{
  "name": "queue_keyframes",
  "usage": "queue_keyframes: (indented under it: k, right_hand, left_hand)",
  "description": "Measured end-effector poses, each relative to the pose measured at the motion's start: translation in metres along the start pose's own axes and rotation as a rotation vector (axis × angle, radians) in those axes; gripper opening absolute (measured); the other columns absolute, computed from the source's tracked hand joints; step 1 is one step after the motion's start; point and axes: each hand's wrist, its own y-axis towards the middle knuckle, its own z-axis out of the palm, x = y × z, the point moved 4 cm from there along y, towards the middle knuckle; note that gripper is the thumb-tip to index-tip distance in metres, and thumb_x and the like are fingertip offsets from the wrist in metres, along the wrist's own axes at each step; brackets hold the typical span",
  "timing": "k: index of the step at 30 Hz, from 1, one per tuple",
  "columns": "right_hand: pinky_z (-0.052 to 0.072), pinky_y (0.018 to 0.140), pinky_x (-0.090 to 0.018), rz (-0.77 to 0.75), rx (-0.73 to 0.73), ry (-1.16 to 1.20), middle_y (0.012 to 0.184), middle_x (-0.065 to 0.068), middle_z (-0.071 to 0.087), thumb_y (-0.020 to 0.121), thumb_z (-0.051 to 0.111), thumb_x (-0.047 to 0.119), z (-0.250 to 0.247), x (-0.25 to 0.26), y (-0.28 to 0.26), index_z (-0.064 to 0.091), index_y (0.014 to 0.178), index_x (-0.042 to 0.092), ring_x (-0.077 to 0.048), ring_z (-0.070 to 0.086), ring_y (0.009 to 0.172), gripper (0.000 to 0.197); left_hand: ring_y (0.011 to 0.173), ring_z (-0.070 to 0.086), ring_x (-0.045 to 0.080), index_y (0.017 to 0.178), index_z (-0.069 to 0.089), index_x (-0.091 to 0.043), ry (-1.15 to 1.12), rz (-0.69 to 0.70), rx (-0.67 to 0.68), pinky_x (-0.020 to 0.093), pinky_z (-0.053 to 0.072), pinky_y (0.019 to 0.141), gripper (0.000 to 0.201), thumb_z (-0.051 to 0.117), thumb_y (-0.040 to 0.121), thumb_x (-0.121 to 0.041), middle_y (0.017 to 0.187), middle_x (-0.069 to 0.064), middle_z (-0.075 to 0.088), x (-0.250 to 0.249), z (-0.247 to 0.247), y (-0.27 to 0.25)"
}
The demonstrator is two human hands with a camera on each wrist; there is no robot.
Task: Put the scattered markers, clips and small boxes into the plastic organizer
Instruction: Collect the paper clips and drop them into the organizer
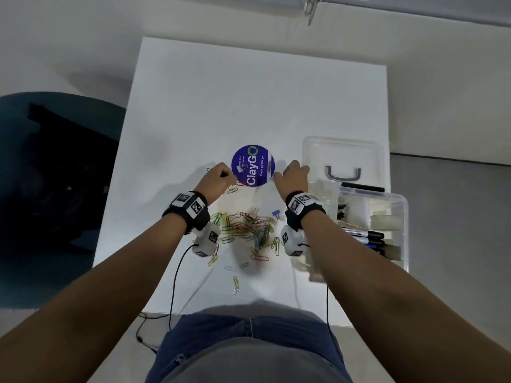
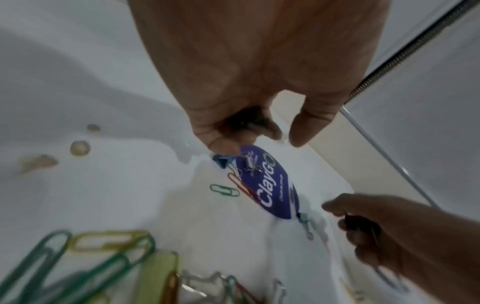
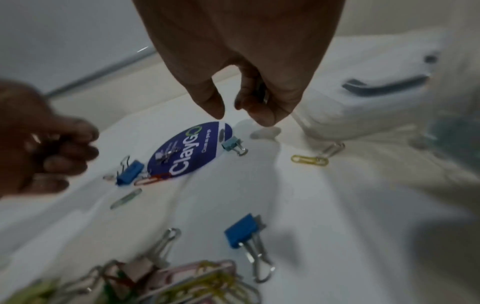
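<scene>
Mid-frame, head view: caught both hands low over the white table point(image 1: 249, 92), flanking the purple round sticker point(image 1: 255, 161).

Found left hand point(image 1: 218, 179) at the sticker's left edge, fingers clenched round shiny clips point(image 3: 36, 137); couldn't make out how many. Found right hand point(image 1: 293, 176) at the sticker's right edge, curled round a dark clip point(image 2: 362, 225), thumb and forefinger tips pointing down and slightly apart. Spotted loose binder clips on the table: pale teal one point(image 3: 232, 144) touching the sticker's right rim, blue one point(image 3: 130, 171) at its lower left, bigger blue one point(image 3: 242, 230) lower centre of the right-wrist view. Logged the paper clips point(image 1: 246, 228) heaped between the wrists, strays below. Located the clear organizer point(image 1: 401, 205) at right-centre of frame, markers point(image 1: 365, 236) already inside, its lid point(image 1: 343, 150) lying open just above it.
</scene>
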Motion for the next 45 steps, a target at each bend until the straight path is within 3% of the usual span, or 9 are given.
queue_keyframes:
  k: [4,11,16,20,23,29,34,41,45]
  right_hand:
    - [0.048,0.066,-0.034,-0.062,0.094,-0.08,0.124,-0.019,0.038,0.086,0.066,0.026,0.015,0.011,0.002,0.041,0.12,0.004,-0.035,0.061,0.079,0.048]
    - [0.048,0.08,-0.037,-0.079,0.154,-0.204,0.129,-0.023,0.045,0.095,0.052,0.013,0.028,0.006,-0.012,0.043,0.126,-0.005,-0.037,0.058,0.108,0.037]
    - [0.038,0.051,-0.026,-0.017,0.127,0.147,0.072,0.002,0.049,0.083,0.063,0.023,0.009,0.007,-0.036,0.044,0.09,0.009,-0.022,0.05,0.071,0.024]
    - [0.049,0.047,-0.028,-0.024,0.176,0.452,0.065,-0.001,0.056,0.088,0.057,0.021,-0.02,0.009,-0.068,0.048,0.102,0.008,-0.02,0.053,0.051,0.022]
    - [0.057,0.059,-0.041,-0.078,0.164,0.556,0.06,-0.002,0.059,0.09,0.054,0.021,-0.055,-0.003,-0.081,0.06,0.095,0.004,-0.019,0.058,0.05,0.019]
    - [0.059,0.069,-0.035,-0.047,-0.037,0.64,0.08,-0.012,0.066,0.088,0.05,0.003,-0.131,-0.062,-0.09,0.064,0.1,0.006,-0.02,0.064,0.07,0.018]
    - [0.059,0.082,-0.046,0.033,-0.131,0.5,0.096,-0.004,0.072,0.086,0.054,0.004,-0.152,-0.108,-0.081,0.066,0.097,0.017,-0.022,0.071,0.085,0.021]
    - [0.053,0.092,-0.051,0.06,-0.064,0.421,0.102,-0.01,0.069,0.084,0.044,0.007,-0.156,-0.117,-0.081,0.059,0.119,0.021,-0.029,0.067,0.095,0.041]
    - [0.045,0.097,-0.031,0.022,-0.085,0.333,0.126,-0.006,0.06,0.09,0.044,0.006,-0.159,-0.104,-0.097,0.054,0.129,0.016,-0.022,0.058,0.115,0.041]
  left_hand:
    - [0.067,0.054,0.014,0.109,0.041,-0.014,0.313,-0.028,-0.13,0.028,0.041,0.062,0.041,0.064,0.086,-0.04,0.076,-0.008,0.055,0.001,-0.006,0.011]
    - [0.076,0.053,0.032,0.113,0.041,-0.006,0.658,0.048,-0.089,0.037,0.044,0.066,0.027,0.052,0.091,-0.018,0.107,0.019,0.053,0.01,0.005,0.017]
    - [0.075,0.056,0.031,0.108,0.04,-0.008,0.561,0.06,-0.132,0.034,0.042,0.063,0.029,0.058,0.087,-0.018,0.1,0.014,0.054,0.003,0.003,0.006]
    - [0.077,0.06,0.023,0.107,0.042,-0.015,0.31,0.121,-0.113,0.03,0.047,0.066,0.026,0.058,0.086,-0.015,0.091,0.004,0.062,-0.03,0.017,-0.024]
    - [0.071,0.058,0.017,0.104,0.048,-0.02,0.226,0.225,-0.034,0.028,0.045,0.063,0.023,0.058,0.085,-0.013,0.092,0.004,0.064,-0.065,0.049,-0.054]
    - [0.085,0.059,0.02,0.108,0.057,-0.02,0.269,0.448,0.125,0.032,0.049,0.077,0.027,0.06,0.082,-0.012,0.104,0.006,0.061,-0.132,0.137,-0.087]
    - [0.097,0.058,0.028,0.114,0.054,-0.013,0.409,0.464,0.121,0.036,0.049,0.081,0.029,0.057,0.085,-0.012,0.112,0.011,0.054,-0.166,0.194,-0.086]
    - [0.108,0.052,0.036,0.137,0.033,-0.012,0.522,0.467,0.268,0.038,0.048,0.081,0.071,0.065,0.075,0.0,0.125,0.018,0.04,-0.169,0.218,-0.082]
    - [0.105,0.055,0.026,0.13,0.042,-0.014,0.396,0.492,0.245,0.036,0.049,0.09,0.052,0.058,0.083,0.001,0.122,0.013,0.047,-0.159,0.193,-0.079]
